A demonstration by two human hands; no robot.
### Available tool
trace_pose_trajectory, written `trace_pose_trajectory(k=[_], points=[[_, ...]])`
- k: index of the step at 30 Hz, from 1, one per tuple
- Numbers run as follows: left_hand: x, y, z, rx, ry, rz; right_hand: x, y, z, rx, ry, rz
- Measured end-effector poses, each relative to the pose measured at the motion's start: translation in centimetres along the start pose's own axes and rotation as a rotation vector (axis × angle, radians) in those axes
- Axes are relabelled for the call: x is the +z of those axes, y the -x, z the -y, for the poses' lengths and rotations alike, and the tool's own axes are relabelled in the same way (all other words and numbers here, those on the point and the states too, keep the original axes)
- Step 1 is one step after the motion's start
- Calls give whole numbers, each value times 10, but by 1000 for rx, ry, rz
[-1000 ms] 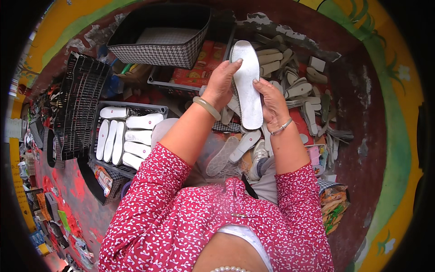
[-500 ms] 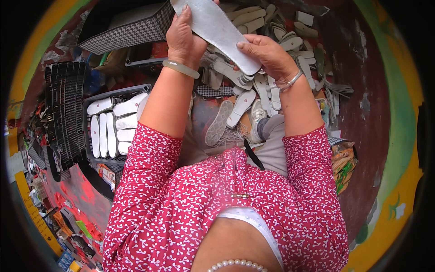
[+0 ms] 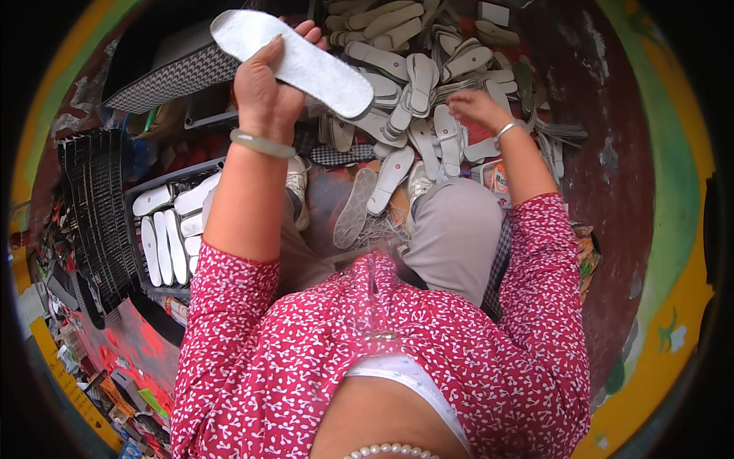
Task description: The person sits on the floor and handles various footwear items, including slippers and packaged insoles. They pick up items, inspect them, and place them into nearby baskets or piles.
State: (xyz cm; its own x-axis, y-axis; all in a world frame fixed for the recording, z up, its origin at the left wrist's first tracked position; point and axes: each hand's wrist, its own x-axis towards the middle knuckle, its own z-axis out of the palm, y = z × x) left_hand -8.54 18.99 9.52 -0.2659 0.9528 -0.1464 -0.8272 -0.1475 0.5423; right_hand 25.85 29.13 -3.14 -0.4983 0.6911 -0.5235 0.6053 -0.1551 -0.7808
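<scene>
My left hand (image 3: 264, 92) grips a white shoe insole (image 3: 294, 65), the thumb on its upper face and the fingers underneath. The insole is raised and tilted, its broad end toward the upper left. Over a large heap of white and grey insoles (image 3: 419, 84), my right hand (image 3: 480, 111) is stretched out with loosely bent fingers and nothing seen in them. Stacked insoles (image 3: 466, 61) lie close to its fingertips. Nearer my feet, a single insole (image 3: 390, 180) rests beside a patterned grey sole (image 3: 355, 209).
At the left stands a dark crate (image 3: 138, 229) with insoles packed in rows. Behind it is a houndstooth-sided box (image 3: 172, 80), and next to it a black slatted basket (image 3: 93, 218). Loose threads (image 3: 371, 231) lie between my shoes. A white box (image 3: 493, 14) sits at the far right.
My right hand has let go of the insole and moved down to the right, over the heap. My left hand has carried the insole to the left. My right knee has come into view.
</scene>
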Motion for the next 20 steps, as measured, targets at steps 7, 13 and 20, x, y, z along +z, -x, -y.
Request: trace_pose_trajectory(k=[7, 13, 20], points=[[-13, 4, -9, -57, -180, -119, 119, -48, -184, 314, 473, -183], [-27, 3, -11, -121, -193, -101, 154, -76, -203, 585, 396, -269], [-33, 0, -11, -125, -180, -77, 141, -100, -188, 709, 443, -198]])
